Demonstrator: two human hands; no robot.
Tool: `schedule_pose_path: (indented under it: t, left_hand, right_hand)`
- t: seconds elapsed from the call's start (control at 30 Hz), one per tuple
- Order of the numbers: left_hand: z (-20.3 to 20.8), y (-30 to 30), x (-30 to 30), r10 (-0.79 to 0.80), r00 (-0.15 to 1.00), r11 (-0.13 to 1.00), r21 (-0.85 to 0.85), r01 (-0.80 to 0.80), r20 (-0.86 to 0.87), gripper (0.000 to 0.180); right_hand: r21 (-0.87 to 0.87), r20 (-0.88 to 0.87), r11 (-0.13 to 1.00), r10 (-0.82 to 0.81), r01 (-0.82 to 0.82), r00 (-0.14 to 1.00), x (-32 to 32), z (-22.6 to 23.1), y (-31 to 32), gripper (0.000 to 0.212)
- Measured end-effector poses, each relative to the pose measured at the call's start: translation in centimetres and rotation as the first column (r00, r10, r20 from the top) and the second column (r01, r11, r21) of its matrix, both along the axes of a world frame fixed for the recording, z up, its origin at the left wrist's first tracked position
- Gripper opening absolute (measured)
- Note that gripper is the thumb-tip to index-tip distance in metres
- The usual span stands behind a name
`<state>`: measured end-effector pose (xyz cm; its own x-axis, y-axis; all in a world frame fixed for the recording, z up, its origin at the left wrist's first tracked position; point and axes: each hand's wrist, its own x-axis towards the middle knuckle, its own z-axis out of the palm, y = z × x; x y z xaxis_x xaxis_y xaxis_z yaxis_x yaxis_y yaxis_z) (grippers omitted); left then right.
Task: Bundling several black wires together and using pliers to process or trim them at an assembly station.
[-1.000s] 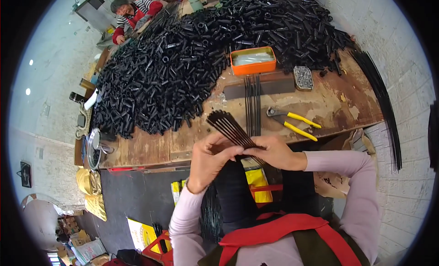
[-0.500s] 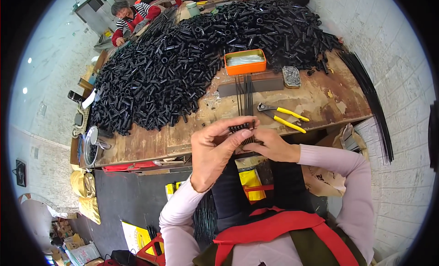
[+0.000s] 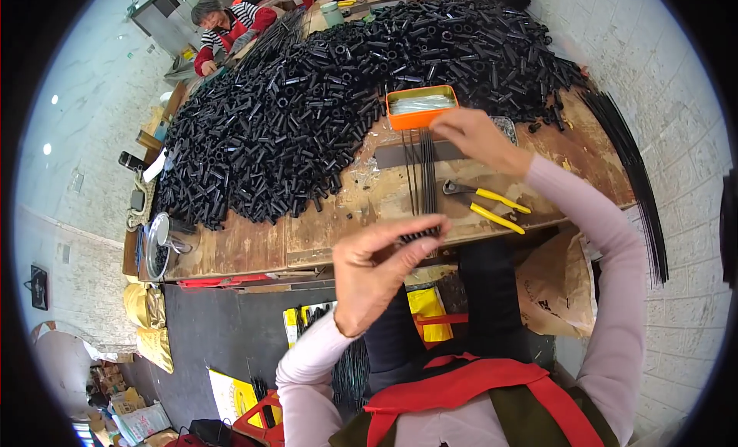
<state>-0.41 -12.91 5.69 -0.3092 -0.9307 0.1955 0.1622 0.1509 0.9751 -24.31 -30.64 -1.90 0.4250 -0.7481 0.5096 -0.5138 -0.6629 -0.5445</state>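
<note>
My left hand [image 3: 367,270] is held above the table's front edge, its thumb and fingers closed on a small black ribbed piece [image 3: 420,234]. Most of that piece is hidden by the fingers. Farther out, my right hand [image 3: 484,143] hovers beside the orange tin [image 3: 421,118], which has clear thin strips inside. Its fingertips are drawn together at the tin's near right corner; I cannot make out anything between them. Under that hand, a small tin [image 3: 505,126] of tiny grey bits is partly covered. Thin black rods [image 3: 428,178] lie between my left hand and the orange tin, across a grey bar [image 3: 390,156].
Cutting pliers with yellow handles [image 3: 492,206] lie right of the rods. A large heap of black tubes [image 3: 261,139] covers the table's far and left parts. Long black rods [image 3: 634,178] overhang the right edge. Across the table, a person in a striped top [image 3: 231,32] is at work.
My right hand has left my left hand and moved forward to the orange tin. The left hand keeps its grip on the ribbed piece. The view has shifted slightly.
</note>
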Motion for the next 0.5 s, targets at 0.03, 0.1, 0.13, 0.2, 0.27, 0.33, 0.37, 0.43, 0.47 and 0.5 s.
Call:
schedule_pose_path:
  t: [0.03, 0.1, 0.13, 0.2, 0.27, 0.33, 0.37, 0.43, 0.47, 0.5]
  left_hand:
    - [0.0, 0.4, -0.3, 0.0, 0.998, 0.996, 0.09, 0.006, -0.067, 0.025]
    - [-0.2, 0.5, -0.3, -0.051, 0.996, 0.996, 0.073, 0.056, -0.068, 0.028]
    - [-0.1, 0.5, -0.4, -0.074, 0.995, 0.993, 0.086, 0.08, -0.068, 0.03]
    - [0.1, 0.3, -0.5, -0.099, 0.991, 0.989, 0.098, 0.108, -0.089, 0.031]
    - [0.1, 0.2, -0.4, -0.115, 0.988, 0.986, 0.112, 0.127, -0.107, 0.032]
    - [0.0, 0.3, -0.3, -0.134, 0.986, 0.988, 0.06, 0.141, -0.099, 0.032]
    - [0.4, 0.4, -0.3, -0.124, 0.989, 0.988, 0.082, 0.13, -0.075, 0.031]
    - [0.2, 0.2, -0.5, -0.101, 0.991, 0.993, 0.047, 0.105, -0.083, 0.031]
    - [0.1, 0.1, -0.6, -0.079, 0.993, 0.997, 0.014, 0.081, -0.087, 0.031]
    - [0.1, 0.2, -0.9, -0.053, 0.989, 0.998, 0.035, 0.058, -0.14, 0.031]
  right_hand:
    - [-0.1, -0.068, 0.994, -0.06, 0.053, 0.996, -0.1, 0.1, -2.4, 0.016]
    - [-0.207, -0.128, 0.973, -0.128, 0.1, 0.983, 0.1, -0.4, -6.7, 0.015]
    - [-0.131, -0.299, 0.978, -0.196, 0.163, 0.934, 0.3, -0.7, -8.6, 0.015]
    - [-0.073, -0.463, 0.969, -0.241, 0.234, 0.853, 0.7, -1.5, -10.7, 0.016]
    - [-0.184, -0.54, 0.94, -0.34, 0.286, 0.77, 1.3, -2.1, -11.8, 0.012]
    - [-0.164, -0.519, 0.953, -0.304, 0.256, 0.799, 1.1, -2.0, -12.1, 0.013]
    - [-0.124, -0.48, 0.955, -0.295, 0.269, 0.826, 1.0, -1.8, -11.8, 0.014]
    - [-0.09, -0.441, 0.954, -0.296, 0.286, 0.848, 0.8, -1.0, -11.2, 0.015]
    - [-0.034, -0.392, 0.962, -0.262, 0.271, 0.882, 0.8, -0.3, -10.9, 0.015]
    - [0.021, -0.34, 0.967, -0.23, 0.252, 0.912, 0.7, 0.4, -10.5, 0.016]
